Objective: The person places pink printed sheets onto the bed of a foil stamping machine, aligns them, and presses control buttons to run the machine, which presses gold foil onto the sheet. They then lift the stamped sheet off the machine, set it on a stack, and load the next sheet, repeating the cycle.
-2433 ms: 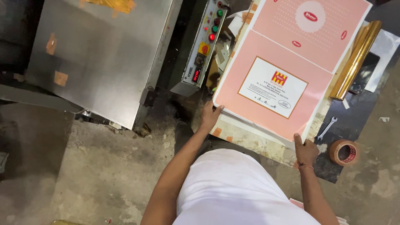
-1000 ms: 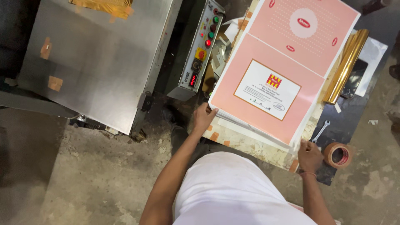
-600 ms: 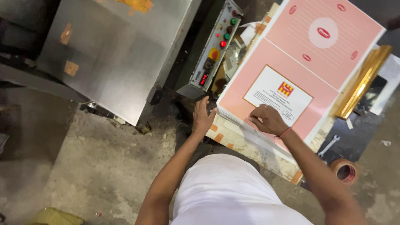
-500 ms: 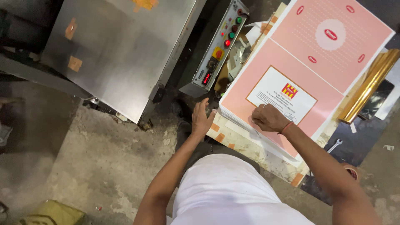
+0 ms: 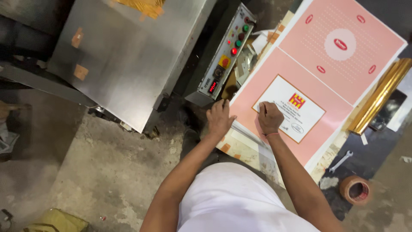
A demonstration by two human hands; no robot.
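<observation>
Left hand [image 5: 219,119] sits at the near left corner of the pink sheet stack [image 5: 296,141], fingers spread over the stack's edge, palm down. Not clenched; can't tell if it pinches a sheet or just rests there. Right hand [image 5: 269,117] lies on top of the stack, fingers curled loosely, pressing on the white label panel [image 5: 288,108] with the red-and-yellow mark. Nothing held in it, just contact with the top sheet.

The stack lies flat on a worn table [image 5: 257,157], tilted diagonally in view, upper half printed with a pale round pattern and small red ovals.

Just left of the stack: grey control box [image 5: 225,56] with red, green and yellow buttons, beside a steel machine cover [image 5: 128,56]. Right of the stack: gold foil roll [image 5: 380,96]. Small wrench [image 5: 341,161] and brown tape roll [image 5: 355,190] near the table's right end. Concrete floor [image 5: 98,172] below.
</observation>
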